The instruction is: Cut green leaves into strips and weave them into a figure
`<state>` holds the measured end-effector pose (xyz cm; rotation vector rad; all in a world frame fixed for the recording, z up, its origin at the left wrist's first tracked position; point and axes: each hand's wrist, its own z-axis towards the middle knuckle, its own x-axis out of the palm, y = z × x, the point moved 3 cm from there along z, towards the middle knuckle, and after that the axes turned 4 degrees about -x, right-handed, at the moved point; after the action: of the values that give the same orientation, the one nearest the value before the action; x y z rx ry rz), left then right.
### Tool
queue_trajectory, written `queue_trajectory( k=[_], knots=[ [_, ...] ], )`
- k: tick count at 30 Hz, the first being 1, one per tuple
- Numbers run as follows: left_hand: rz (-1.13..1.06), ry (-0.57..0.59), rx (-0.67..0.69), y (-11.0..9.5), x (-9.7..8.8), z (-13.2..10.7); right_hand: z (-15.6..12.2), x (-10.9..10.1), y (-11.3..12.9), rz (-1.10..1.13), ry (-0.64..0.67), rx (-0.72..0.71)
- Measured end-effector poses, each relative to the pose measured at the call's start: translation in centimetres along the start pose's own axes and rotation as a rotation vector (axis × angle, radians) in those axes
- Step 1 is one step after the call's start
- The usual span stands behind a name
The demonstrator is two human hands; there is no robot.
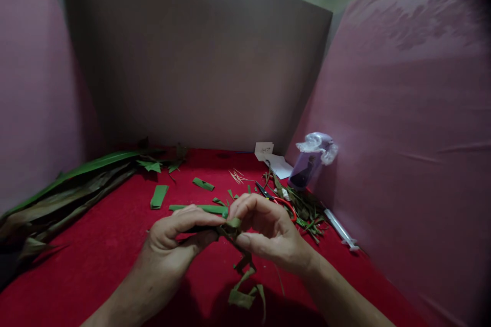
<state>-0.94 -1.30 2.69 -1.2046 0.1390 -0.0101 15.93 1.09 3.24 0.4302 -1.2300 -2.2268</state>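
Observation:
Close together above the red cloth [88,265], my two hands work on one folded leaf strip [233,224]. My left hand [172,245] pinches its left side between thumb and fingers. On the other side my right hand [274,232] curls round, thumb and fingertips at the strip's edge. A dull green, twisted length of leaf [242,296] shows below the hands; whether it joins the held piece I cannot tell. Just behind the fingers lies a long bright green leaf strip [199,208]. The fingers hide part of the held piece.
Scissors with red handles [289,207] lie by a heap of leaf scraps [307,209]. Beyond are a purple container [305,168] with plastic on top, a syringe [341,230], toothpicks [238,177] and white paper [279,166]. Long leaves [76,179] lie left; cut pieces [159,197] lie mid-cloth.

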Motion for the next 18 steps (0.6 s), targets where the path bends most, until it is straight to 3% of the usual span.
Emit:
queue_trajectory(
  k=[9,18],
  knots=[
    [0.044,0.033,-0.009,0.69,-0.09,-0.21,0.06,0.14,0.38,-0.085,-0.044,-0.022],
    [0.197,-0.004,0.135,-0.03,0.0,-0.42,0.23,-0.32,-0.31,-0.013,-0.072,0.034]
  ],
)
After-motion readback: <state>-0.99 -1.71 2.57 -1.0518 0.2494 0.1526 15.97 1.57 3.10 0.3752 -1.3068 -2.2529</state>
